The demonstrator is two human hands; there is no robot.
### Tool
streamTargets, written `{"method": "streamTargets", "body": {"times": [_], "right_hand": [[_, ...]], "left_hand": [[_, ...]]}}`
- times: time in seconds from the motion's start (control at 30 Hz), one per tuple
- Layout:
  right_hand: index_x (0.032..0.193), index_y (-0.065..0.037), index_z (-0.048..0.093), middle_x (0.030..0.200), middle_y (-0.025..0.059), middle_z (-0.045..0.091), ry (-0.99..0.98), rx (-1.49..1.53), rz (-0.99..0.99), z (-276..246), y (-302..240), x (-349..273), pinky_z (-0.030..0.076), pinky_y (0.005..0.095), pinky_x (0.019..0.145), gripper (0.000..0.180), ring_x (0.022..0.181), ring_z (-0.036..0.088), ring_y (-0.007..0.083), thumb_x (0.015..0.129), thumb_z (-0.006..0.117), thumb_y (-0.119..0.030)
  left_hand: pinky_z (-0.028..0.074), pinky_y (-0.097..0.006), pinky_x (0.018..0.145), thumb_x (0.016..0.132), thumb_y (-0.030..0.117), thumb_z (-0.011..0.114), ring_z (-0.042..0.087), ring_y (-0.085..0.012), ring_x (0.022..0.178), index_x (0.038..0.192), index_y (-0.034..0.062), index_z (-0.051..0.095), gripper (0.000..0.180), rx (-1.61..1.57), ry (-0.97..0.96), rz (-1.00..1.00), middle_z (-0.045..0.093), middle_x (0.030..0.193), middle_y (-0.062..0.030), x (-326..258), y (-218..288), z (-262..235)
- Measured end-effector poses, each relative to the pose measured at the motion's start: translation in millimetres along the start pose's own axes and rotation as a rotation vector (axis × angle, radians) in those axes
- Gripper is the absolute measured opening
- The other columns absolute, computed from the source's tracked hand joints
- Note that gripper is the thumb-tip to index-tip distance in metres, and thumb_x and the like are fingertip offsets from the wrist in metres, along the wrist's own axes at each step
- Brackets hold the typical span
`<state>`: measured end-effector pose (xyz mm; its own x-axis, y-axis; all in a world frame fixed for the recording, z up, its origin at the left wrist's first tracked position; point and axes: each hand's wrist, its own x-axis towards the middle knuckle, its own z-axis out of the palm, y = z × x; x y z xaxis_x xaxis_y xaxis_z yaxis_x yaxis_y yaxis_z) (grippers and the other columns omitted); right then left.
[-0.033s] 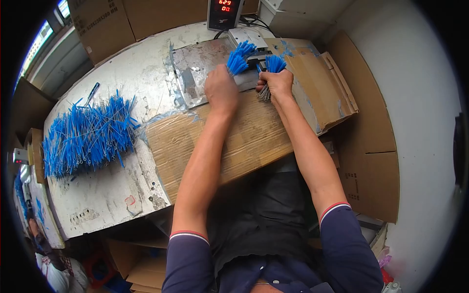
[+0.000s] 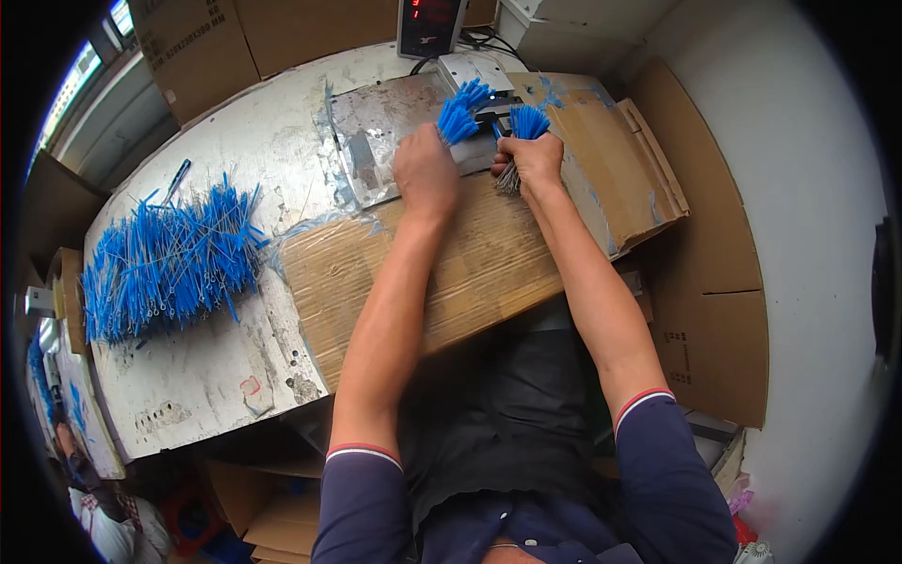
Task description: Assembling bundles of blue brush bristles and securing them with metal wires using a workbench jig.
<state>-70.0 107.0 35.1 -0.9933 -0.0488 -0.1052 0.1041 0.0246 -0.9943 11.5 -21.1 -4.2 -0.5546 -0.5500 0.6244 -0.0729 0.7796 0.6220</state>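
Observation:
My left hand (image 2: 427, 174), slightly blurred, is closed around the lower part of a bundle of thin blue tube brushes (image 2: 460, 113); their blue ends fan out above the fist. To its right, my right hand (image 2: 537, 162) grips a second bundle of blue tube brushes (image 2: 529, 120), blue ends up and bare wire ends sticking out below the fingers. Both hands are over the near side of a small machine (image 2: 474, 73) with a metal plate (image 2: 395, 103) beside it. A large heap of the same brushes (image 2: 174, 258), with looped wire ends, lies on the table at the left.
Flattened cardboard (image 2: 423, 282) covers the table's near edge, and a cardboard box (image 2: 606, 150) stands to the right. A display with red digits (image 2: 430, 28) is behind the machine. A pen (image 2: 178, 179) lies beyond the heap. Another person's arm (image 2: 70, 442) shows at far left.
The red digits on the display look different. Both hands and their bundles stay in practically the same place.

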Motion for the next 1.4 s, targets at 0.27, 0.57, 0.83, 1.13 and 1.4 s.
{"method": "streamTargets", "body": {"times": [0.27, 0.57, 0.83, 1.13, 1.4], "right_hand": [[0.083, 0.006, 0.063, 0.071, 0.0144, 0.065, -0.124, 0.236, 0.12, -15.0, 3.0, 1.5, 0.059, 0.0391, 0.048, 0.01, 0.055, 0.066, 0.0244, 0.083, 0.072, 0.0], [0.084, 0.002, 0.061, 0.074, 0.014, 0.066, -0.179, 0.26, 0.124, -21.3, 4.0, -8.8, 0.061, 0.04, 0.049, 0.011, 0.059, 0.068, 0.0246, 0.08, 0.07, 0.007], [0.077, -0.001, 0.057, 0.071, 0.0132, 0.065, -0.089, 0.125, 0.066, -19.2, 0.2, -13.8, 0.06, 0.0379, 0.044, 0.016, 0.054, 0.067, 0.0228, 0.077, 0.068, 0.011], [0.076, 0.0, 0.055, 0.067, 0.0141, 0.064, -0.052, 0.083, 0.058, -13.3, 1.5, -7.1, 0.058, 0.0371, 0.042, 0.015, 0.05, 0.066, 0.0239, 0.077, 0.066, 0.011], [0.076, 0.002, 0.055, 0.067, 0.0165, 0.065, 0.044, -0.031, 0.104, 3.6, -3.2, 4.5, 0.057, 0.038, 0.041, 0.014, 0.05, 0.067, 0.0254, 0.076, 0.065, 0.013]], "left_hand": [[0.049, -0.051, 0.075, 0.087, 0.003, 0.053, 0.063, -0.0392, 0.083, 0.093, 0.0027, 0.06, 0.009, -0.031, -0.162, 0.089, 0.065, 0.085, -0.0185, -1.3, 3.3, -0.3], [0.051, -0.049, 0.077, 0.084, 0.002, 0.062, 0.064, -0.0374, 0.087, 0.103, 0.0033, 0.061, 0.019, -0.006, -0.208, 0.093, 0.066, 0.09, -0.0179, -1.9, -1.3, 2.2], [0.051, -0.047, 0.079, 0.082, 0.0, 0.057, 0.064, -0.0364, 0.089, 0.096, 0.002, 0.062, 0.015, 0.023, -0.179, 0.164, 0.066, 0.089, -0.0175, -2.3, 5.2, 0.1], [0.05, -0.048, 0.075, 0.084, 0.001, 0.057, 0.064, -0.0374, 0.084, 0.09, 0.0026, 0.059, 0.007, 0.089, -0.091, 0.103, 0.065, 0.085, -0.0179, -2.5, 1.8, 1.7], [0.048, -0.051, 0.071, 0.084, 0.004, 0.067, 0.064, -0.0394, 0.081, 0.09, 0.0039, 0.056, 0.012, 0.024, -0.034, -0.059, 0.064, 0.083, -0.0177, -0.9, 1.3, 0.6]]}}
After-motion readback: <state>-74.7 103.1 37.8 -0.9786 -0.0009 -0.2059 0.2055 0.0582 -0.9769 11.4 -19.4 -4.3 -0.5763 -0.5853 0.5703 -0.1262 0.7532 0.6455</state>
